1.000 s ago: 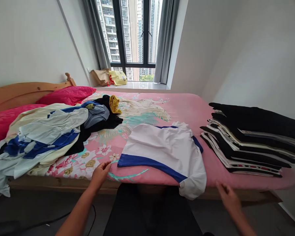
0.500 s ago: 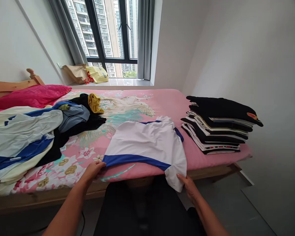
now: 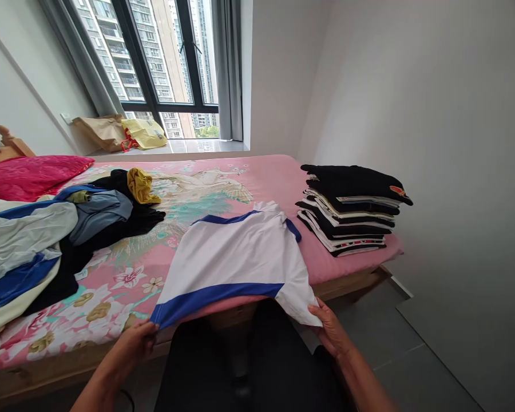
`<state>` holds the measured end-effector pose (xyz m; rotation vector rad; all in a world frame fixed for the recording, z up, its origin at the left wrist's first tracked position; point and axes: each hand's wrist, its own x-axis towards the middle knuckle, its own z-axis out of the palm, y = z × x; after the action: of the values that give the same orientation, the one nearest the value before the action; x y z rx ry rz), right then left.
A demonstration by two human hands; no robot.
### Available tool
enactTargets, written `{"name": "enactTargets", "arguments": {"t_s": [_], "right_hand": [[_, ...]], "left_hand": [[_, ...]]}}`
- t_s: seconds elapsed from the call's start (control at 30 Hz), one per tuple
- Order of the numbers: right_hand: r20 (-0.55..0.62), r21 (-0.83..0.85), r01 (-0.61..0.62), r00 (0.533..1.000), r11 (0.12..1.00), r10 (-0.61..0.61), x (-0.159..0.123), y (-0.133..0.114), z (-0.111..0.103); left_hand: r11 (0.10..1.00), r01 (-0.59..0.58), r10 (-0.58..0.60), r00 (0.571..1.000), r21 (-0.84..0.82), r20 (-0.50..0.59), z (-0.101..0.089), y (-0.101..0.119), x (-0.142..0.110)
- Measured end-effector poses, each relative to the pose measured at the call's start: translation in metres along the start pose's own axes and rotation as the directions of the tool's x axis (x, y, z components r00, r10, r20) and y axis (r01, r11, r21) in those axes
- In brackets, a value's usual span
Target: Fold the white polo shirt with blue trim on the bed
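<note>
The left hand (image 3: 133, 342) is held low at the near edge of the bed (image 3: 269, 173), with the forearm coming up from the bottom of the view and slanting inward. By its fingers, the blue corner of the white and blue garment (image 3: 236, 257) is pinched. The right hand (image 3: 332, 331) is placed at the other side, at nearly the same height, and its forearm is slanted inward from the lower right. By its fingers, the white near corner of the garment is gripped, with the thumb laid on top. Between the two hands, the blue band is stretched in a shallow curve.

The garment is spread on the near middle part of the bed, and its two held corners are brought out past the bed edge. Its far right end is bunched in small folds. Just below the band, the dark-clothed legs (image 3: 251, 360) are seen between the forearms, close against the wooden bed frame (image 3: 38, 371).

To the right of the garment, a tall stack of folded clothes (image 3: 347, 213) is set. To the left, a loose heap of clothes (image 3: 28, 243) is spread, with a yellow cloth (image 3: 141, 186) at its far end. Behind the heap, a red pillow (image 3: 34, 175) is laid.
</note>
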<state>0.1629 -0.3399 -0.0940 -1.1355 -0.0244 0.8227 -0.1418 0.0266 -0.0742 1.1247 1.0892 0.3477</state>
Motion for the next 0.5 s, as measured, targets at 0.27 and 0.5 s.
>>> {"name": "enactTargets", "arguments": {"t_s": [0.27, 0.5], "right_hand": [[-0.014, -0.039, 0.246, 0.969, 0.968, -0.247, 0.005, 0.017, 0.008], [-0.134, -0.292, 0.441, 0.859, 0.848, -0.493, 0.020, 0.039, 0.017]], "left_hand": [[0.981, 0.029, -0.038, 0.998, -0.194, -0.045, 0.011, -0.032, -0.009], [0.972, 0.020, -0.037, 0.997, -0.233, -0.070, 0.022, -0.035, -0.012]]}}
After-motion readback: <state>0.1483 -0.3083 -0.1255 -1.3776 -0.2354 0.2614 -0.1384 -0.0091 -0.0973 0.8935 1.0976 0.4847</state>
